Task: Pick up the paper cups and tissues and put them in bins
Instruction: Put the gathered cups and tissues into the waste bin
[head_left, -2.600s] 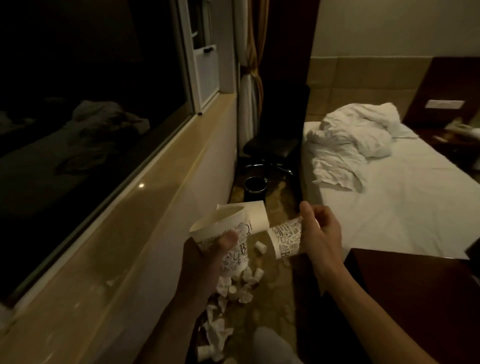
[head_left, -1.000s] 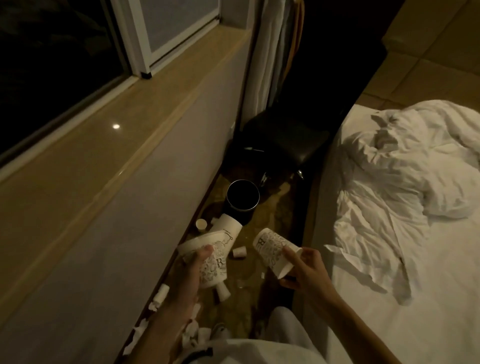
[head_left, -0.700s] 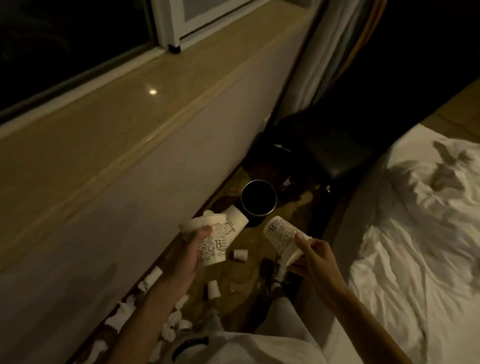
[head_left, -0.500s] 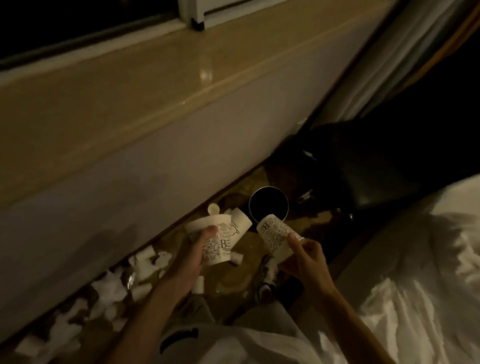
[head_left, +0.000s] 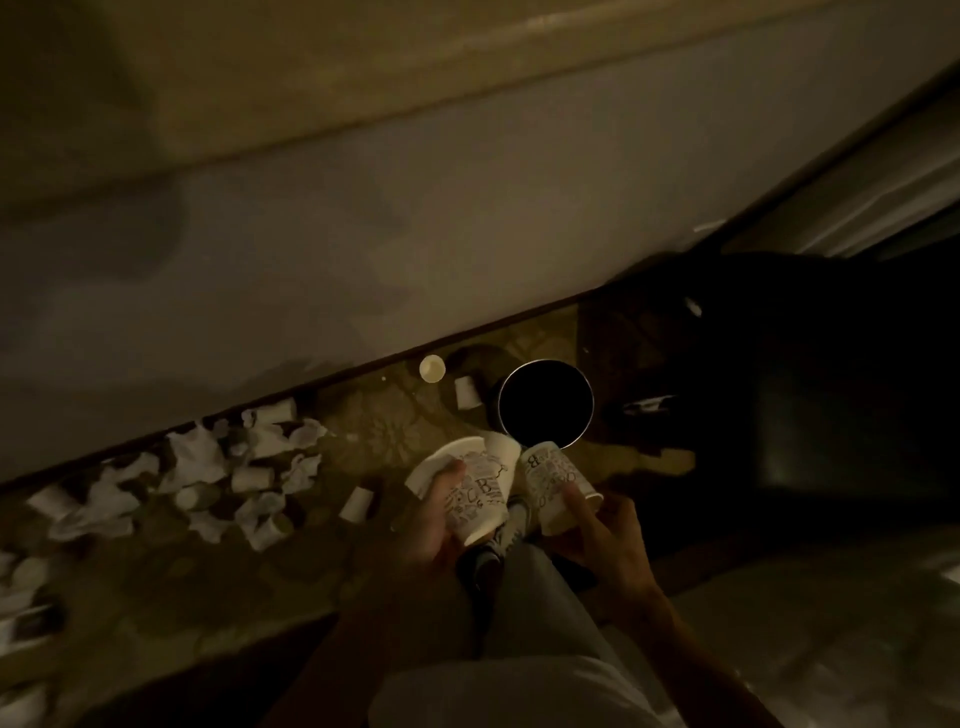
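Cup (head_left: 553, 478) tilts mouth-first by bin (head_left: 590, 410), interior dark.

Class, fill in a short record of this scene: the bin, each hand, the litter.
Bin: dark, round, open, standing near the wall
Left hand: grips stacked paper cups
Right hand: holds one printed cup, tilted toward the bin
Litter: crumpled tissues and small cups on the floor along the wall
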